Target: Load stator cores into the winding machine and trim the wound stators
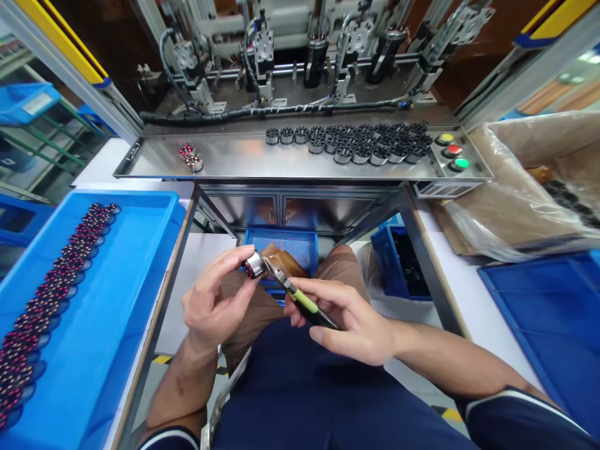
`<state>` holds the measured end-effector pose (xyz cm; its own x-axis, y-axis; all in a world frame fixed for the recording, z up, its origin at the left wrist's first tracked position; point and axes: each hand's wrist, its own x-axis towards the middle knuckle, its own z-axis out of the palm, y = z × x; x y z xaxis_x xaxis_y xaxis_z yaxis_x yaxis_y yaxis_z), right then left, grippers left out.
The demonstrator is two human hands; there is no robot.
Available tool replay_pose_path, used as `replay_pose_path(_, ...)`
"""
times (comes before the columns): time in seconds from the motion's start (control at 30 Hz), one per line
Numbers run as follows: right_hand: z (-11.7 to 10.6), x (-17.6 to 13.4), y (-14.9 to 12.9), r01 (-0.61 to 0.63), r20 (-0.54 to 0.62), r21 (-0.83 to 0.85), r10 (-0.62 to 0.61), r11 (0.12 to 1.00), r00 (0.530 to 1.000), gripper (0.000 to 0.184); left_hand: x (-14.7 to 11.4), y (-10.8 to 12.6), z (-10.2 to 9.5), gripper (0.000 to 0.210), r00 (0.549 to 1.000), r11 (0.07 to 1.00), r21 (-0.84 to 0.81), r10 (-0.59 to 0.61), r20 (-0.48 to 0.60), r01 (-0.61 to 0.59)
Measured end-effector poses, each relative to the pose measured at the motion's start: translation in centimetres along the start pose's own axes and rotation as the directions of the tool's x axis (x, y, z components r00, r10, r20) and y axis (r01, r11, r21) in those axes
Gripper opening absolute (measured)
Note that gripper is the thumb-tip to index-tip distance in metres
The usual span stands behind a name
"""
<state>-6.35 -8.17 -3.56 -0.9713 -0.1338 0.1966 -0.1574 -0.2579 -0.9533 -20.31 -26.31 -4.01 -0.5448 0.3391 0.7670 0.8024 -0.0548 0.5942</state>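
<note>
Between the thumb and fingers of my left hand [218, 300] is a small round motor stator [255, 265], a metal ring with dark and red parts on its face. My right hand [349, 319] is wrapped round the green and black handles of a pair of cutting pliers [304, 300]. The jaws of the pliers meet the right side of the stator, near its edge; whether they are closed on anything is too small to tell. Both hands are above my lap. Two wound stators [191, 157] with red and copper parts lie at the left of the metal shelf ahead.
Many black-topped stators [360, 144] stand in rows on the metal shelf [234, 156], beside coloured buttons [452, 150]. A blue tray [117, 300] at left holds a long row of wound stators [60, 281]. At right are a plastic-lined carton [510, 187] and a blue bin [389, 256].
</note>
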Motion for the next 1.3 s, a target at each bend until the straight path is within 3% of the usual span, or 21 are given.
replay_pose_path(0.37,-0.1,0.4,0.1,-0.011,0.001,-0.015,0.011,1.0,1.0,0.067,-0.2,0.0,-0.1,0.07,1.0,0.997,0.072,0.003,0.028,-0.005)
replay_pose_path(0.57,0.0,0.7,0.1,-0.023,-0.035,-0.13,0.019,0.991,0.999,0.063,-0.5,-0.1,-0.3,0.063,0.998,0.982,0.187,-0.028,0.054,0.018)
replay_pose_path(0.73,0.2,1.0,-0.4,-0.095,-0.189,-0.356,0.028,0.929,0.981,0.055,-0.4,0.1,-0.2,0.058,0.996,0.98,0.187,-0.074,0.049,0.064)
replay_pose_path(0.83,0.0,1.1,-0.5,-0.156,-0.295,-0.331,0.055,0.931,0.954,0.056,-0.1,0.4,0.1,0.056,0.985,0.984,0.026,-0.174,-0.013,0.174)
replay_pose_path(0.9,-0.2,0.9,-0.3,-0.181,-0.316,-0.251,0.096,0.951,0.944,0.058,0.1,0.3,0.1,0.057,0.946,0.921,-0.228,-0.325,0.003,0.318)
replay_pose_path(1.0,-0.8,0.2,0.4,-0.224,-0.33,-0.112,0.177,0.968,0.927,0.057,0.1,-0.3,0.1,0.06,0.834,0.632,-0.587,-0.531,0.147,0.506)
replay_pose_path(1.1,-1.4,-0.5,1.2,-0.276,-0.343,-0.037,0.247,0.96,0.906,0.057,-0.4,-1.2,0.1,0.067,0.749,0.448,-0.679,-0.622,0.23,0.581)
replay_pose_path(1.17,-1.5,-0.9,1.5,-0.302,-0.347,-0.023,0.275,0.953,0.896,0.056,-0.7,-1.7,0.1,0.071,0.734,0.44,-0.664,-0.632,0.25,0.605)
replay_pose_path(1.3,-1.5,-1.4,1.8,-0.326,-0.359,-0.011,0.301,0.945,0.884,0.055,-1.2,-2.4,0.0,0.075,0.755,0.511,-0.599,-0.601,0.264,0.616)
